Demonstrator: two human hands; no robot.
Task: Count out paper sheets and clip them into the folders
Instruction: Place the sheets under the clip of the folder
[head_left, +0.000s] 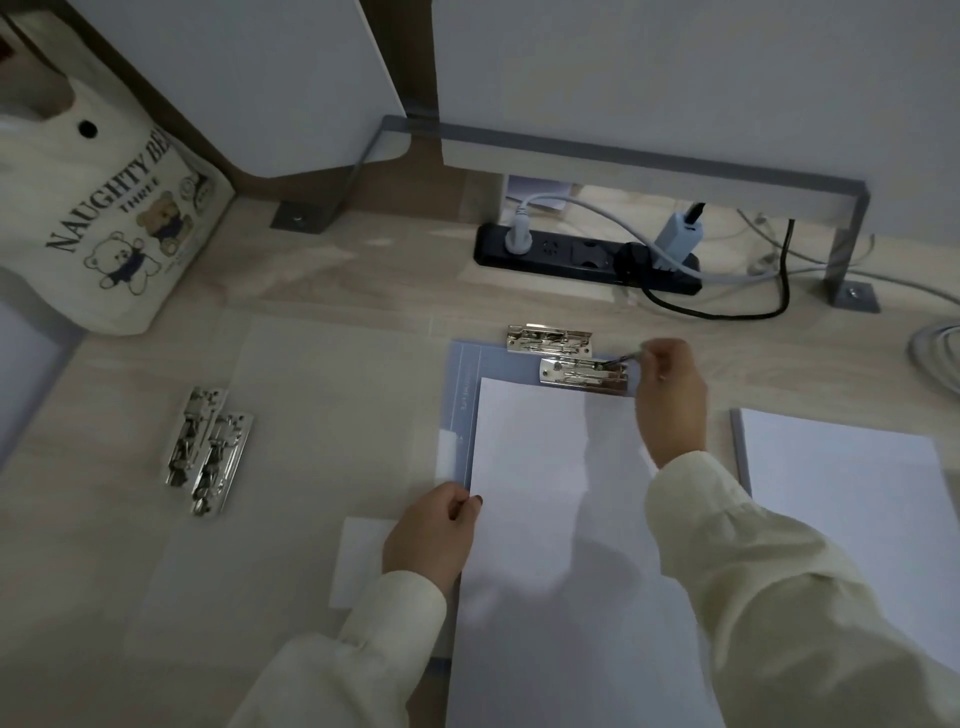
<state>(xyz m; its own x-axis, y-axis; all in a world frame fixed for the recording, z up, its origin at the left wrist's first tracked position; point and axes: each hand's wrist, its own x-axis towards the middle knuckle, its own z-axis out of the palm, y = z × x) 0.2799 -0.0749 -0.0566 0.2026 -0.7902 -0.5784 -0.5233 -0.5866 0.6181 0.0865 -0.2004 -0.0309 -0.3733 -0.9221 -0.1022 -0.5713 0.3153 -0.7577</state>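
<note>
Lying at the centre of the desk (363, 291): one blue folder (464, 395) with a stack of paper sheets (561, 519) on it. Metal clip (584, 373) at the folder's top edge, overlapping the top of the sheets. Right hand (670, 400): fingers pinched narrow on the lever at the clip's right end. Left hand (434, 535): fingers curled on the left edge of the sheets, thumb on top. Spare clip (549, 338) just beyond the folder's top edge. Two further clips (208, 449) side by side, well apart to the left. Second paper pile (852, 509) to the right. Printed tote bag (104, 208) far left; black power strip (587, 257) at the back.
</note>
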